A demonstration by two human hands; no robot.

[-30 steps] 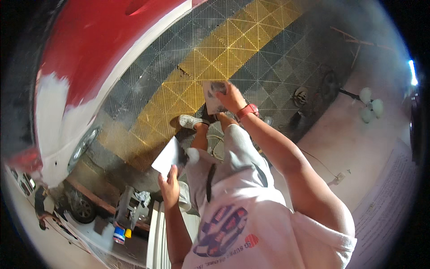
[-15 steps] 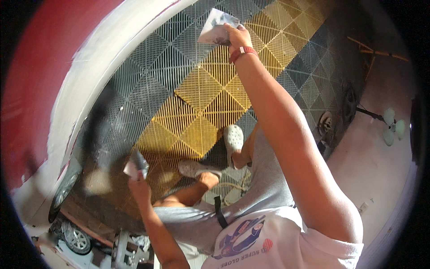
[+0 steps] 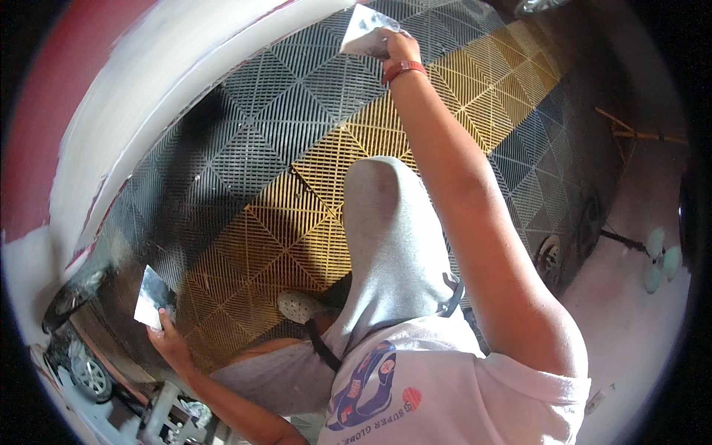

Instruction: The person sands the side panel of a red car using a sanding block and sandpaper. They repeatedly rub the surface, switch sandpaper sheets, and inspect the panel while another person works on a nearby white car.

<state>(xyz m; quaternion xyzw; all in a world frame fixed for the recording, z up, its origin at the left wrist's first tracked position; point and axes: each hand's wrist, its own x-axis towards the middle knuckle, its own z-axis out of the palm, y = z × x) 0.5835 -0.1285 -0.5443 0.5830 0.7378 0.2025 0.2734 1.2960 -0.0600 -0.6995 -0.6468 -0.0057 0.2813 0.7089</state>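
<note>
Nearest, at about seven o'clock, the left hand (image 3: 169, 343) is clenched on the lower edge of a flat metal spreader blade (image 3: 152, 298), which stands up and tilts slightly toward eleven — hand below, blade above. A grey-trousered knee (image 3: 386, 222) rises in the middle, a pale clog (image 3: 302, 305) under it on the black-and-yellow grid floor tiles (image 3: 297, 178). Farther out, at twelve o'clock, the right hand (image 3: 397, 50) (red band at the wrist) pinches a second spreader (image 3: 363, 33), its broad face pointing toward ten, at the white-filled, red car panel (image 3: 126, 111) curving along the upper left. The right hand is the nearer to that panel; whether the blade touches it I cannot tell — its leading edge is blurred, and the fingers are hidden behind the blade.
</note>
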